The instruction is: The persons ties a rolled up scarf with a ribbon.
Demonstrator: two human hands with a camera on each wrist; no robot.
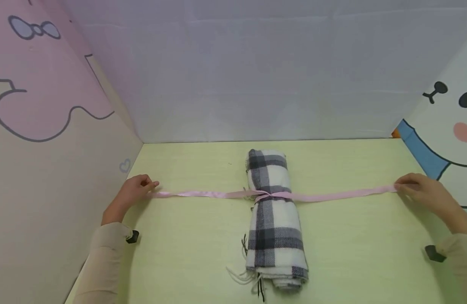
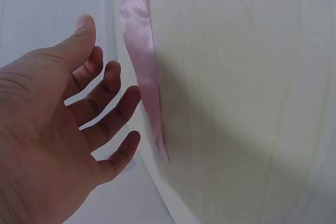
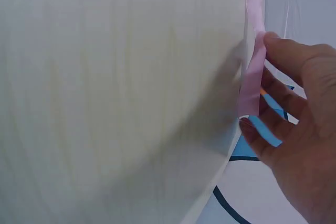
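A rolled plaid scarf (image 1: 273,211), white with grey checks, lies lengthwise in the middle of the pale green table (image 1: 370,253). A pink ribbon (image 1: 203,194) is tied round its middle and stretches flat to both sides. My left hand (image 1: 136,190) is at the ribbon's left end. In the left wrist view that hand (image 2: 100,77) has its fingers spread, and the ribbon (image 2: 142,51) lies loose on the table beside them. My right hand (image 1: 419,190) is at the right end, where thumb and fingers (image 3: 278,51) pinch the ribbon (image 3: 252,77).
Board walls close in the table: a pink cartoon panel (image 1: 47,105) on the left, a plain grey one (image 1: 256,71) at the back, and a white and blue cartoon panel (image 1: 446,139) on the right. Fringe (image 1: 248,278) trails from the scarf's near end.
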